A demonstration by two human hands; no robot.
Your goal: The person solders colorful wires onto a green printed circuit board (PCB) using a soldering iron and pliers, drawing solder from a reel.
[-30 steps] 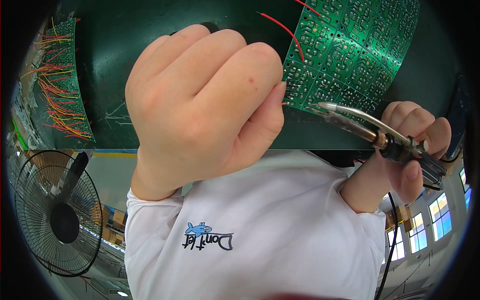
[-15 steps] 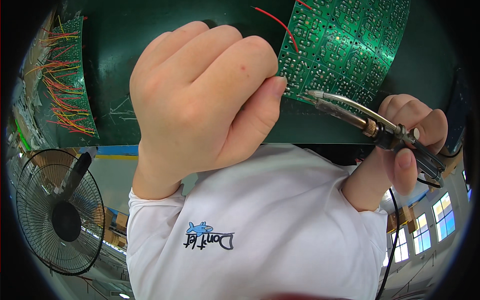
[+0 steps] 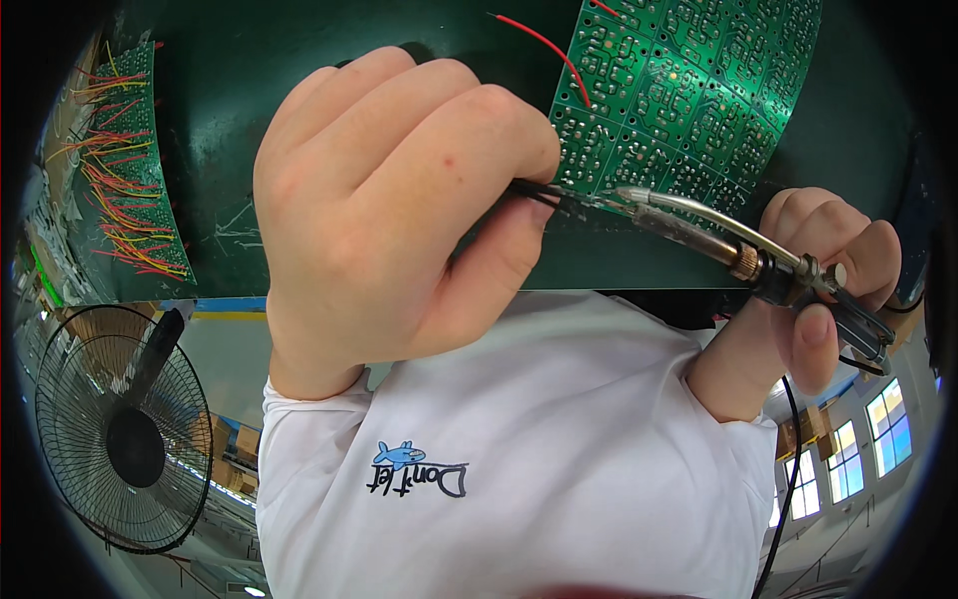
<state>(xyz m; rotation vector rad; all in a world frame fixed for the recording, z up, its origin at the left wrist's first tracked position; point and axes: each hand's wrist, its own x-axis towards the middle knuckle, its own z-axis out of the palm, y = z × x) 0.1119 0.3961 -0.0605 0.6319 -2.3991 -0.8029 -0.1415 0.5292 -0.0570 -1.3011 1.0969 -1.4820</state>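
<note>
Black wire (image 3: pixel 534 192) — thin, limp, probably best pinched near its end — sits gripped in the left hand (image 3: pixel 399 210); right hand (image 3: pixel 823 285) clasps the soldering iron (image 3: pixel 718 235).

Your soldering iron (image 3: pixel 699 222) has a smooth, shiny metal shaft, a brass-coloured knurled collar and a dark plastic handle. The circuit board (image 3: pixel 689 90) you work on is glossy green, studded with dull silvery solder dots. The black wire (image 3: pixel 544 195) and the red wire (image 3: pixel 544 45) wear smooth plastic sheathing. Your worktop (image 3: pixel 299 150) is matt dark green, scuffed with pale scratches. Your sleeves (image 3: pixel 519 469) are soft white cloth. The fan (image 3: pixel 110 429) has a thin black wire cage.
</note>
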